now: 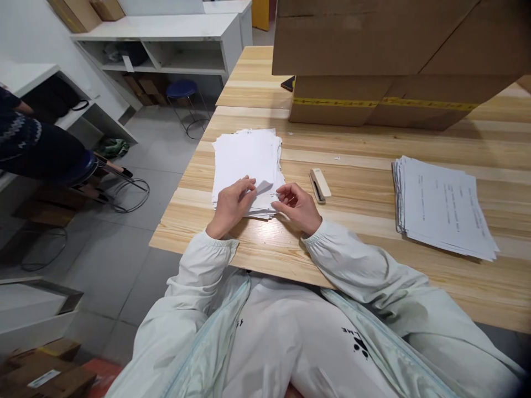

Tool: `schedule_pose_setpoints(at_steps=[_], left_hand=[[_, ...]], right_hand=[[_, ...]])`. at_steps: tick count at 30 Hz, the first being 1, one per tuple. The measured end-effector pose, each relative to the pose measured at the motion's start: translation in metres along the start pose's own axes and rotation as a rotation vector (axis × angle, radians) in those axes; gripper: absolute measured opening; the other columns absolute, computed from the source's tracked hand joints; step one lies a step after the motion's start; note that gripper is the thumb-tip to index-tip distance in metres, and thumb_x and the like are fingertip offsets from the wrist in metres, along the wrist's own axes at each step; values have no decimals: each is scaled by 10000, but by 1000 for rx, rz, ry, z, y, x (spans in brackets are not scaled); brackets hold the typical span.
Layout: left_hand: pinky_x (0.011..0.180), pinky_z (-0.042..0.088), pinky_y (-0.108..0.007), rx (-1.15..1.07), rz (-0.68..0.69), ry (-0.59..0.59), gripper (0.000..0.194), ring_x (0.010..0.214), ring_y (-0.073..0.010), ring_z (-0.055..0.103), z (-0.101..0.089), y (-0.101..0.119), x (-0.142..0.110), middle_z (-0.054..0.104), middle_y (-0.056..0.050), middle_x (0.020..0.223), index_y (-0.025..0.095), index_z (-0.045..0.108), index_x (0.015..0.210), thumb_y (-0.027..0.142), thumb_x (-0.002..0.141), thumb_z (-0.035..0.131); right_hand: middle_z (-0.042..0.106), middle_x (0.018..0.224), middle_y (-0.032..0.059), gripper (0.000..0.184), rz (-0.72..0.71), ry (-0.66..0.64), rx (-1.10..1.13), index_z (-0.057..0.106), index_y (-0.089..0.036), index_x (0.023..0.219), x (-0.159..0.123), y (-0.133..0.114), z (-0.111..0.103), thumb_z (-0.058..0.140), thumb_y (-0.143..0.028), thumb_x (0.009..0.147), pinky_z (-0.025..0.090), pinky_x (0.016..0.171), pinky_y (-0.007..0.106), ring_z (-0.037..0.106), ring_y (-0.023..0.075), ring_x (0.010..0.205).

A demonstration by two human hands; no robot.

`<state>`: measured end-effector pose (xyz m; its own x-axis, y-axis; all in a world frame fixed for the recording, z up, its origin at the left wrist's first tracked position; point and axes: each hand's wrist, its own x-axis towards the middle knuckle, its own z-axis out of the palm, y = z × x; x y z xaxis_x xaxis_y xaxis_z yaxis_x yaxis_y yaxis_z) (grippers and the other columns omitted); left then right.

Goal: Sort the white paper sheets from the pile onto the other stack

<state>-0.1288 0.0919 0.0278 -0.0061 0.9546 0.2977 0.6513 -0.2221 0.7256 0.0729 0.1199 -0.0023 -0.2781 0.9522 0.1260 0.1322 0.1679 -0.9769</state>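
Note:
A thick, uneven stack of white paper [244, 157] lies near the table's left edge, in front of me. My left hand [233, 205] is on its near left part, fingers bent and closed at the top sheet [264, 186], whose near corner curls up beside the fingertips. At the stack's near right corner, my right hand [299, 209] has thumb and forefinger drawn together in a pinch at the edges of the sheets below. How many sheets lie between those fingertips I cannot make out. Just right of that hand, a cream stapler [320, 186] rests on the table.
Another stack of printed sheets [446, 207] lies on the wooden table [352, 221] to the right. A large cardboard box [385, 66] stands at the back. Blue stools [181, 88] and white shelves [166, 27] are on the left, where a person [37, 138] sits.

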Motion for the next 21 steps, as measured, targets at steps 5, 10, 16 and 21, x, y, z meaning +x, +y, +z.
schedule_pose_setpoints(at_steps=[5, 10, 16, 21], left_hand=[[704, 461, -260, -193, -142, 162, 139, 745, -149, 650, 1, -1, 1, 673, 6, 734, 195, 616, 748, 282, 856, 616], [562, 324, -230, -270, -210, 298, 110, 532, -93, 418, 4, 0, 1, 487, 67, 566, 203, 585, 842, 307, 872, 604], [582, 331, -234, -180, -118, 381, 366, 497, -105, 361, 7, 2, -1, 391, 99, 522, 236, 564, 1274, 209, 909, 547], [633, 400, -250, -101, -58, 323, 291, 586, -113, 512, 7, -3, -3, 663, 22, 724, 226, 688, 1144, 182, 921, 507]], right_hand=[[634, 841, 36, 63, -371, 60, -357, 679, -212, 879, 6, -10, -3, 659, -268, 859, 431, 805, 379, 541, 190, 813], [694, 887, 56, 118, -421, -15, -475, 703, -226, 870, 24, -15, -6, 604, -275, 911, 410, 875, 429, 555, 232, 885], [646, 1061, 71, 302, -319, -127, -301, 707, -223, 1056, 32, -3, -5, 657, -154, 766, 461, 863, 397, 571, 221, 964], [608, 1051, 50, 278, -233, -69, -158, 706, -226, 1022, 32, 4, -1, 668, -175, 752, 495, 788, 345, 575, 167, 850]])
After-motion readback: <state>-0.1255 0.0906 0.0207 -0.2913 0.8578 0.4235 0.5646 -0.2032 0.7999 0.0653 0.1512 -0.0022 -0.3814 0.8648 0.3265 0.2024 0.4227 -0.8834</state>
